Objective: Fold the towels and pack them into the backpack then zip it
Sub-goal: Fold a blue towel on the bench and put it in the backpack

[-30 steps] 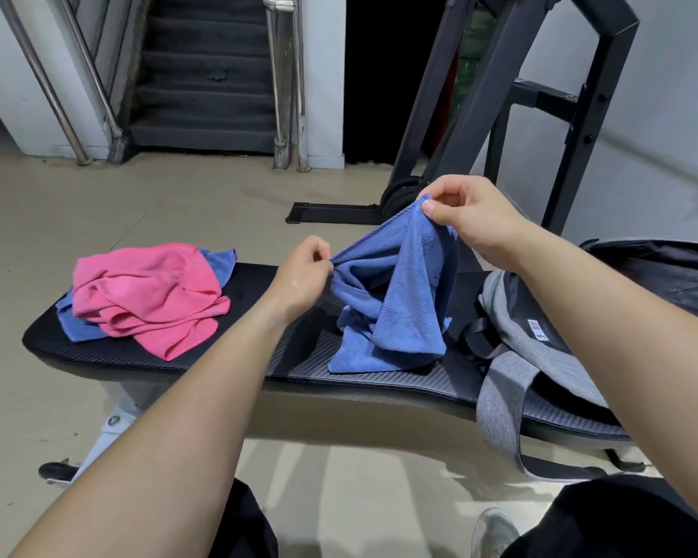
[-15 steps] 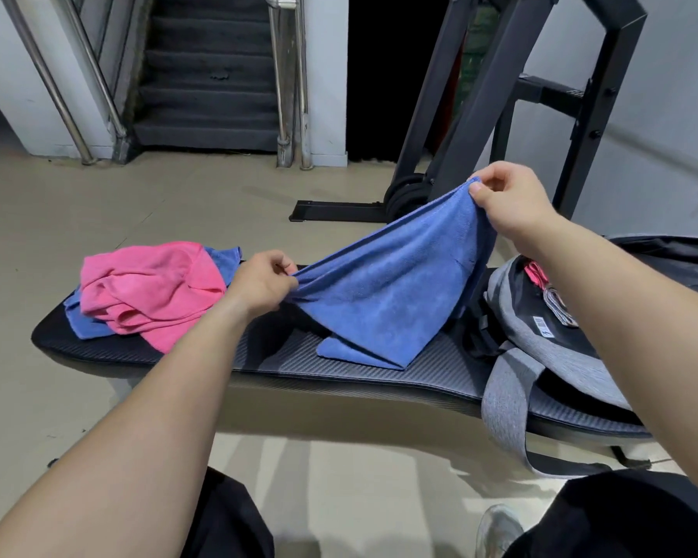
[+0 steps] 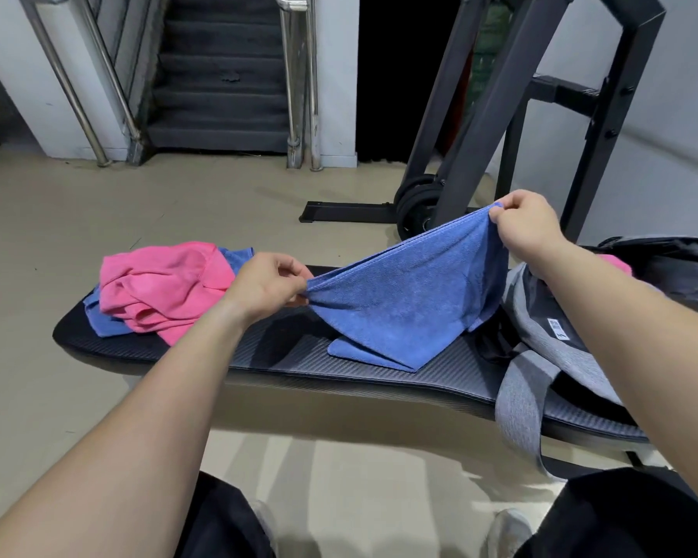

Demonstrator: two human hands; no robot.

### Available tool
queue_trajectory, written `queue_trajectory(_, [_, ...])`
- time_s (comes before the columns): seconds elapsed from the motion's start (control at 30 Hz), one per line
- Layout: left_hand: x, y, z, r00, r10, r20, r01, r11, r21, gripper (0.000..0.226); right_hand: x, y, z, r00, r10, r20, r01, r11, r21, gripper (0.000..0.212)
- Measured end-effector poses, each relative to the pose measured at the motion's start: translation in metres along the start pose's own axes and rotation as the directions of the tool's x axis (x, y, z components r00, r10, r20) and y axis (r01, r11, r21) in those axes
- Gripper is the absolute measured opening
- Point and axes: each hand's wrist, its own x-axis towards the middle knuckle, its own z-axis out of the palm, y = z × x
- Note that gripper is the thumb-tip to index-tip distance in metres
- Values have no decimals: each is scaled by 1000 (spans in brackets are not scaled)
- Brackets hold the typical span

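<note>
- Nearest us, our two bare forearms reach out over the black bench, which runs across in front of our knees.
- Our left hand pinches one corner of the blue towel between thumb and curled fingers, low over the bench. Our right hand pinches the next corner, held higher and off to the right.
- The towel's top hem is drawn taut between the two grips. The rest sags, and its lowest corner lies doubled on the bench pad. We judge that we are squaring it up for a first fold.
- With our hands at uneven heights the hem slants, so a fold made from here would likely come out crooked. The corner lying on the pad could stay tucked under and bunch inside the fold.
- Just right of the towel, the grey backpack lies on the bench end with its mouth open and a bit of pink cloth showing inside. Its strap hangs over the near edge. The towel hangs close in front of the bag, so a careless swing might catch on it.
- At the left end, a crumpled pink towel sits on a second blue cloth, neither yet folded. They lie just behind our left hand, where a sweep of the arm could push them to the floor.
- Beyond stand a dark metal rack, weight plates and stairs.
</note>
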Motion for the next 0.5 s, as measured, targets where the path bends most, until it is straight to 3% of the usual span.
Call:
queue_trajectory(0.07, [0,0,0,1000,5,24,-7,998,57,4,0,-1,-1,1000,14,5,-14,1000,11,12])
queue_trajectory(0.17, [-2,0,2,997,59,45,-70,950,304,21,-2,-1,-4,1000,24,10,-24,1000,7,14])
queue_trajectory(0.27, [-2,6,5,981,188,-53,-150,899,411,14,-4,-1,-8,1000,15,21,-14,999,-32,13])
queue_trajectory(0.37, [-1,18,6,943,257,-211,-175,923,342,10,-8,-5,-18,999,-1,44,3,999,-55,13])
queue_trajectory(0.5, [5,57,-5,883,199,-424,-163,979,119,8,-7,-24,-37,997,-30,70,30,1000,-1,15])
